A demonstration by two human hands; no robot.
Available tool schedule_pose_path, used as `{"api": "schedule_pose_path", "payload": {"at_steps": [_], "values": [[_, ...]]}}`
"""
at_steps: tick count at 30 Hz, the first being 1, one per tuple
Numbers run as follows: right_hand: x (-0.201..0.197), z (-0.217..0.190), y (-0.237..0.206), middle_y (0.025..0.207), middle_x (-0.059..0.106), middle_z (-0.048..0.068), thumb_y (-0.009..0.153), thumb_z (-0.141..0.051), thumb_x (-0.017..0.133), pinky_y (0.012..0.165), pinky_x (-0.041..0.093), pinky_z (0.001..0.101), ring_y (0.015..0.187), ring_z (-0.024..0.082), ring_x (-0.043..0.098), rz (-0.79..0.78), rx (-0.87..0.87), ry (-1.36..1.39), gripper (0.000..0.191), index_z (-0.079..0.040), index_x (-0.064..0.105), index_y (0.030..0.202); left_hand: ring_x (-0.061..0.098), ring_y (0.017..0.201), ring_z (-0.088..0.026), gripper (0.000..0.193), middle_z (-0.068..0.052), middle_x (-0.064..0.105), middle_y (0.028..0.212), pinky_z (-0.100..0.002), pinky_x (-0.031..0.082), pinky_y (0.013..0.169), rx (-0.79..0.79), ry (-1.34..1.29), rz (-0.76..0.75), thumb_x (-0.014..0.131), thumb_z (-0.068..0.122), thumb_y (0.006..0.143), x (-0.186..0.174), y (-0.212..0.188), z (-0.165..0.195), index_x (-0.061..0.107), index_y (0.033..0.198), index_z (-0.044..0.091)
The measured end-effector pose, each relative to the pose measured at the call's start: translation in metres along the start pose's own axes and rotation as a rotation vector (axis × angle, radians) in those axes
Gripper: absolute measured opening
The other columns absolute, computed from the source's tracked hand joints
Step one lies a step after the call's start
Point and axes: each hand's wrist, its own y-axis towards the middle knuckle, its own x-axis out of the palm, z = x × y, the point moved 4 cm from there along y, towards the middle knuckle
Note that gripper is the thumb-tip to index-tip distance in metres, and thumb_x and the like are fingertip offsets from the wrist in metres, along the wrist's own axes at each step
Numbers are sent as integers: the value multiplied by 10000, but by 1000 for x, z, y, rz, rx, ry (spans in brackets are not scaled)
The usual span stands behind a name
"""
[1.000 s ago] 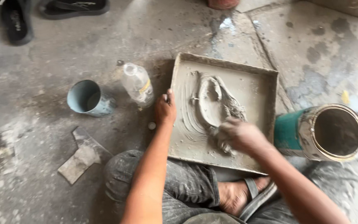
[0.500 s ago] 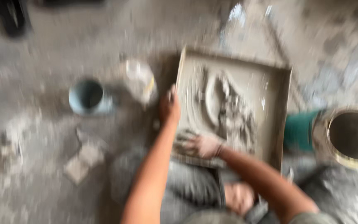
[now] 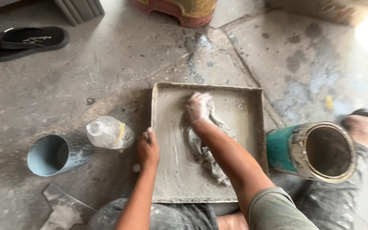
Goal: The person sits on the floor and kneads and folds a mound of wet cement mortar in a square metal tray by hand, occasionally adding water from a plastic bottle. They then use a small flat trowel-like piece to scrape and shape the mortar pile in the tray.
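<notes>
A square metal tray [image 3: 252,91] smeared with wet grey cement lies on the concrete floor in front of me. My left hand [image 3: 148,149] grips the tray's left rim. My right hand [image 3: 199,107], coated in pale cement, presses flat into the wet mix near the tray's far side, fingers together. A ridge of thicker cement paste [image 3: 211,159] runs down the tray beside my right forearm.
A clear plastic bottle [image 3: 109,133] and a blue-grey pipe piece [image 3: 52,155] lie left of the tray. A green tin can [image 3: 314,150] lies on its side at the right. A black sandal [image 3: 26,40] sits far left. Grey scrap pieces [image 3: 64,211] lie near my knee.
My right hand has moved from the tray's near side up to its far side, through the cement. The left hand stays on the left rim. The camera view shifted.
</notes>
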Motion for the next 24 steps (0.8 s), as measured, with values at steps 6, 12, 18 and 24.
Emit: {"api": "schedule_pose_path", "payload": {"at_steps": [6, 12, 18, 24], "values": [[64, 152, -55, 1243, 650, 212, 936, -288, 616, 882, 507, 627, 1102, 419, 638, -535, 199, 345, 341, -64, 716, 1173, 621, 1033, -503, 717, -328, 664, 1093, -546, 480, 902, -71, -9, -4, 342, 574, 1058, -5, -1, 8, 692, 1061, -52], [94, 135, -189, 1166, 687, 206, 902, -230, 669, 816, 549, 516, 1000, 382, 676, -571, 179, 1077, 258, -61, 734, 1086, 627, 1040, -499, 673, -322, 671, 1113, -554, 481, 896, -78, 55, 12, 381, 553, 1039, -8, -3, 16, 699, 1084, -39], [26, 106, -230, 1088, 723, 200, 868, -172, 723, 750, 590, 405, 898, 344, 714, 519, -279, 766, 176, -58, 752, 999, 647, 1034, -488, 658, -302, 697, 1088, -539, 502, 897, -74, 9, -18, 383, 542, 1061, -6, -4, 7, 705, 1054, -31], [42, 149, -104, 1056, 731, 158, 979, -256, 696, 815, 594, 404, 918, 274, 726, 176, 248, 984, 206, -55, 707, 1022, 636, 1030, -505, 665, -340, 669, 1092, -542, 499, 881, 18, 47, 65, 424, 556, 1072, 0, -1, 5, 671, 1111, -59]]}}
